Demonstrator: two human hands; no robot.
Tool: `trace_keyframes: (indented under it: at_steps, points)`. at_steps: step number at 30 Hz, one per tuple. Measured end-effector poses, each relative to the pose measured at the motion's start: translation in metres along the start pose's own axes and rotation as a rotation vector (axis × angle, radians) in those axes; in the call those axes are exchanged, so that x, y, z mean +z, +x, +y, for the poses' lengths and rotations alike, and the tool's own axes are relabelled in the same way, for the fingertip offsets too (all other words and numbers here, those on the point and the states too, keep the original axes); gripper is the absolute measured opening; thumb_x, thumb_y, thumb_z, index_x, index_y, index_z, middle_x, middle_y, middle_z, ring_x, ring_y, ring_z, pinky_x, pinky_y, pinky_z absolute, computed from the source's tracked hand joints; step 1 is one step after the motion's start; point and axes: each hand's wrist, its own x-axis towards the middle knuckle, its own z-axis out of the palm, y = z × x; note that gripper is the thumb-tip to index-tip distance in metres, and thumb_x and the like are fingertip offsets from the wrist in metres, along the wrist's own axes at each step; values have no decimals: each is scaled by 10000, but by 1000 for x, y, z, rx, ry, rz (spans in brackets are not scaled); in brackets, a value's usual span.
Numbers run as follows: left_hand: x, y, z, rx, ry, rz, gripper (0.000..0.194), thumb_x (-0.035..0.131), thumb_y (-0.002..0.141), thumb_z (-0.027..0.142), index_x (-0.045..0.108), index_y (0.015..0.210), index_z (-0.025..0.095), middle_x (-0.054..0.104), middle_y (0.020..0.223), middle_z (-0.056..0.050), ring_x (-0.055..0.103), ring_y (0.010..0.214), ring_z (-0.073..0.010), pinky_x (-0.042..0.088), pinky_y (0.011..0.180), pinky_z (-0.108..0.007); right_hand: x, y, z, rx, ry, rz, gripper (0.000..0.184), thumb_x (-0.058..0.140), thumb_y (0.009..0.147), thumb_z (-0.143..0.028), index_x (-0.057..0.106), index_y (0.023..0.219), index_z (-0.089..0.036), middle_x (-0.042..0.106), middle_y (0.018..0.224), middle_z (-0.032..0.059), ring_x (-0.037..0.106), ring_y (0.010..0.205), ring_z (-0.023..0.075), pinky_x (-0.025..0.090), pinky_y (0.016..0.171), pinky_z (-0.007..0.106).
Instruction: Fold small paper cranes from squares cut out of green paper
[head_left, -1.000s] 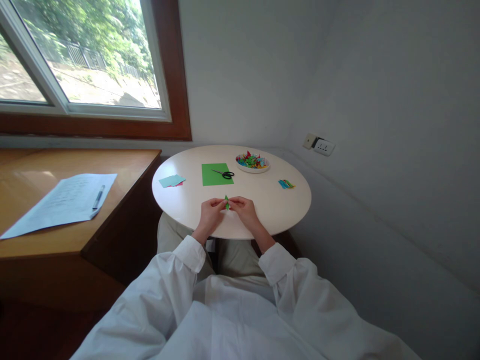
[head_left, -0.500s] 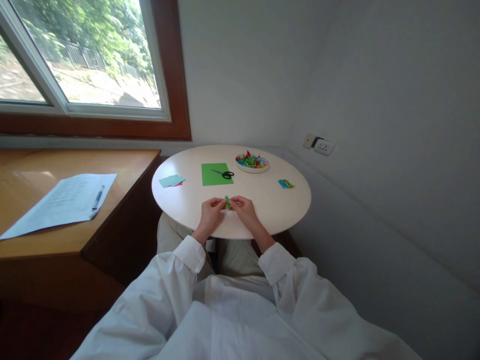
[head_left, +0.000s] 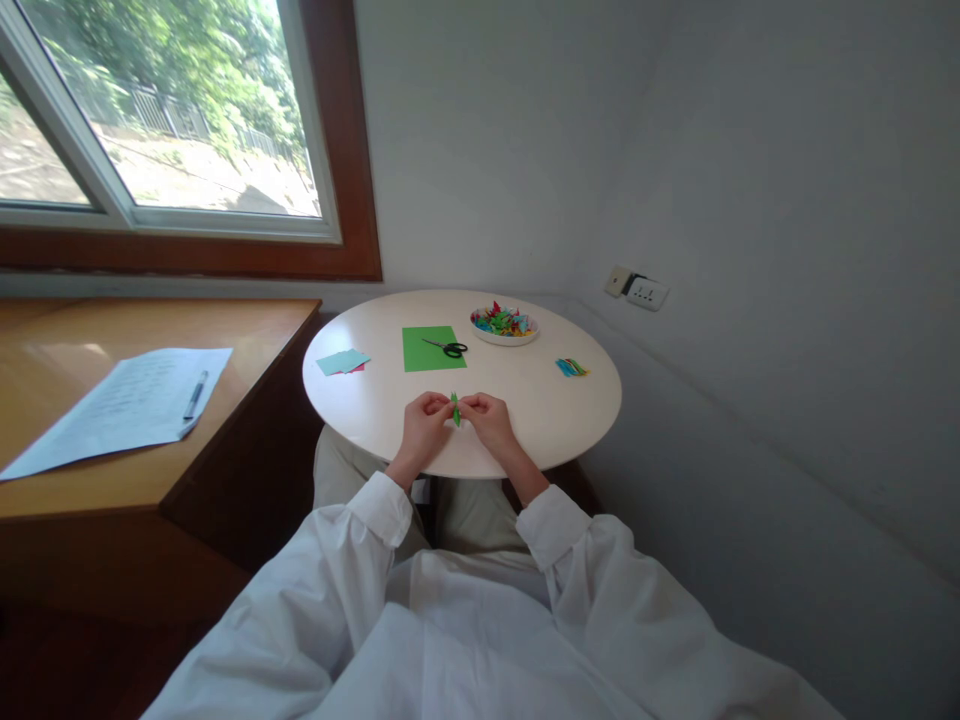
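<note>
Between my two hands, over the near part of the round white table (head_left: 517,385), is a small folded piece of green paper (head_left: 455,410). My left hand (head_left: 427,420) pinches it from the left with thumb and fingertips. From the other side, my right hand (head_left: 486,418) pinches it too. The paper stands narrow and pointed, its fine folds too small to make out. Beyond the hands lies a green paper sheet (head_left: 420,352) with black-handled scissors (head_left: 453,350) resting on it, blades toward the left.
A white bowl (head_left: 504,341) of colourful folded paper pieces stands at the back. Light blue paper squares (head_left: 343,362) lie at left, thin coloured paper pieces (head_left: 572,368) at right. The wooden desk (head_left: 247,325) on the left holds a written sheet (head_left: 127,410) and a pen (head_left: 196,395).
The green paper has turned slightly between my fingers and now shows a longer, narrower shape pointing toward me. Both hands keep nearly the same place.
</note>
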Motion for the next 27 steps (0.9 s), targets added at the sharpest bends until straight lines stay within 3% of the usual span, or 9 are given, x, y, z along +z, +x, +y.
trace_keyframes:
  at_steps: [6, 16, 27]
  points:
    - [0, -1, 3, -35, 2, -21, 265, 729, 572, 193, 672, 818, 114, 699, 652, -51, 628, 607, -159, 450, 588, -262, 1, -1, 0, 4, 5, -7, 170, 682, 562, -316, 593, 581, -172, 638, 602, 5, 587, 578, 138, 487, 602, 281]
    - [0, 2, -3, -27, -51, -3, 200, 735, 555, 223, 672, 725, 135, 687, 677, -39, 623, 647, -151, 461, 672, -284, 4, -2, -2, 48, -2, -29, 199, 661, 594, -336, 534, 614, -183, 564, 550, -30, 505, 465, 91, 427, 456, 227]
    - [1, 0, 1, -33, -78, 8, 177, 731, 552, 243, 659, 681, 145, 662, 653, -21, 592, 635, -137, 437, 667, -275, 4, -1, 2, 26, -40, -77, 260, 671, 604, -416, 562, 612, -180, 576, 564, -13, 499, 475, 93, 428, 479, 236]
